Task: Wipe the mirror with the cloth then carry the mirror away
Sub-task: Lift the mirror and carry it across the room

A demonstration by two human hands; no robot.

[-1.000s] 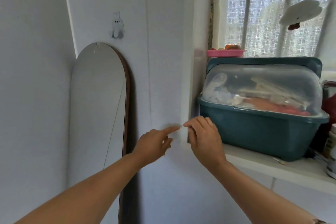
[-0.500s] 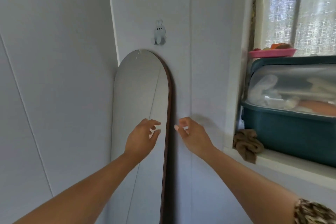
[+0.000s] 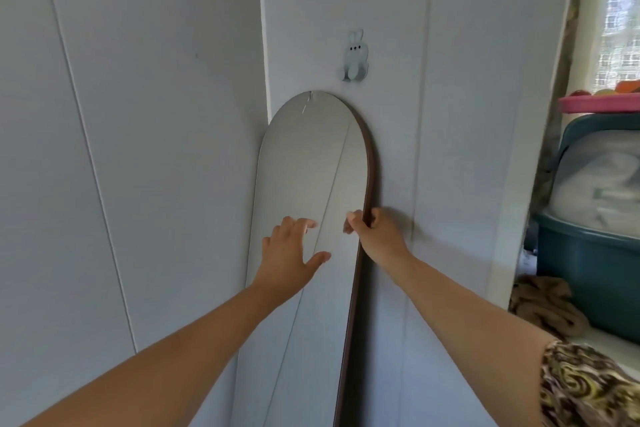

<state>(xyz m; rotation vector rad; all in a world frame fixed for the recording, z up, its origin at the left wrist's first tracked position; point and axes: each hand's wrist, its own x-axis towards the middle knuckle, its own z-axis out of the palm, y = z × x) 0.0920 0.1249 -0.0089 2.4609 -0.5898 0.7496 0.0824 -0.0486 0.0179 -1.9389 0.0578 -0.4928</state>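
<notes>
Bin (image 3: 588, 274) holds blurred items; right hand (image 3: 375, 236) grips mirror (image 3: 311, 166) edge.

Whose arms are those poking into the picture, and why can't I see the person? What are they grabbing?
The camera sits on the person's head and looks forward and down, so you see only what they see: their own two arms. No robot here, just bare hands. The right hand is wrapped around the brown edge of a tall mirror with a rounded top, which leans in the corner against the white wall. The left hand is open, fingers spread in front of the glass, holding nothing. Above the mirror a little bunny hook is stuck on the wall. At the right a brown cloth lies crumpled on a shelf, beside a teal box.
</notes>
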